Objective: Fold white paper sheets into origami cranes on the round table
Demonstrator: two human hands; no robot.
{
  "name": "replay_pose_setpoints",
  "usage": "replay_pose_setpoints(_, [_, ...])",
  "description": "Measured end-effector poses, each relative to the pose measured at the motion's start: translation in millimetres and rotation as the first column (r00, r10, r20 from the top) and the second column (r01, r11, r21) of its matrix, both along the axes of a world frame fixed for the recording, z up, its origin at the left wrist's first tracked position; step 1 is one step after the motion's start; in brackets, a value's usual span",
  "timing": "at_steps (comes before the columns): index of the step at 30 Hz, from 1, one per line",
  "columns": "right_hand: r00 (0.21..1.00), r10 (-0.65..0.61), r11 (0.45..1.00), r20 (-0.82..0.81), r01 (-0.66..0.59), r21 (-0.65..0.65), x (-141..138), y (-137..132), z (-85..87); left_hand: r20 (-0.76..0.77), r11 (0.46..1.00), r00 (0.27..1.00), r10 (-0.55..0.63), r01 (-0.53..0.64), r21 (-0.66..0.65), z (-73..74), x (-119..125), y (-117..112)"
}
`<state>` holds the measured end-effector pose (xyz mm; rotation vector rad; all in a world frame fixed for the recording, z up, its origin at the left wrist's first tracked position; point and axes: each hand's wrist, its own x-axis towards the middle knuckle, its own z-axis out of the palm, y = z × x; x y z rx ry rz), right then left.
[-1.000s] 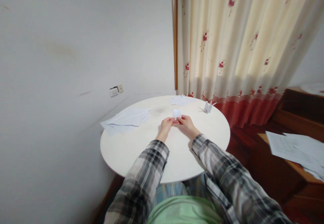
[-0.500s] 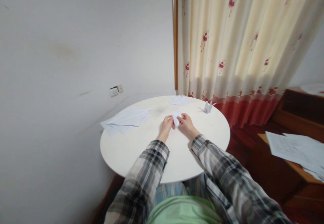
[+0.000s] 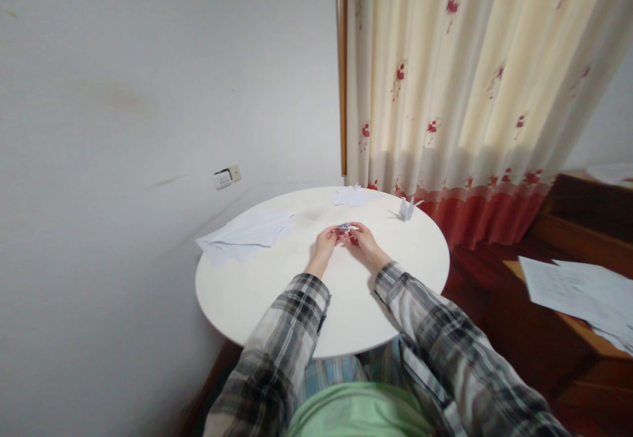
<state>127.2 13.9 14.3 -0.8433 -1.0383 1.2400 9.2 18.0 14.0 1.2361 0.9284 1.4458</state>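
Note:
Between my two hands a small piece of folded paper (image 3: 343, 227) is held just above the round white table (image 3: 277, 305). It is seen nearly edge-on, with a greyish shaded side. The fingers of my left hand (image 3: 326, 242) pinch its left end. On its right end, my right hand (image 3: 363, 240) closes its thumb and fingers. The fingertips partly hide the paper. Further right on the table stands a folded paper crane (image 3: 407, 209), apart from both hands.
White paper sheets (image 3: 247, 234) lie at the table's left edge, and smaller paper pieces (image 3: 352, 195) at its far edge. A wall with a socket (image 3: 222, 179) borders the left. Behind hangs a floral curtain (image 3: 425, 94). Printed sheets (image 3: 578, 292) rest on a wooden cabinet at right.
The folded paper has turned from showing its broad white face, point downward, to lying nearly edge-on between my fingers. Both hands stay at about the same spot, with the fingers shifted slightly.

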Motion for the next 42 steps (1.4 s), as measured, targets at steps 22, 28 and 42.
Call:
replay_pose_setpoints(22, [0.992, -0.021, 0.998, 0.124, 0.013, 0.066, 1.6, 2.7, -2.2, -0.044, 0.998, 0.999, 0.000, -0.002, -0.056, 2.7, -2.1, -3.0])
replay_pose_setpoints(28, [0.989, -0.020, 0.996, 0.148, 0.006, 0.094, 2.0, 3.1, -1.1, -0.048, 1.000, 0.999, 0.023, -0.022, 0.017, 1.5, -4.2, -1.8])
replay_pose_setpoints(42, [0.995, -0.052, 0.995, 0.083, 0.045, 0.092, 1.6, 0.3, 2.7, -0.109, 1.000, 0.994, 0.013, -0.014, -0.007, 3.3, -1.0, -3.8])
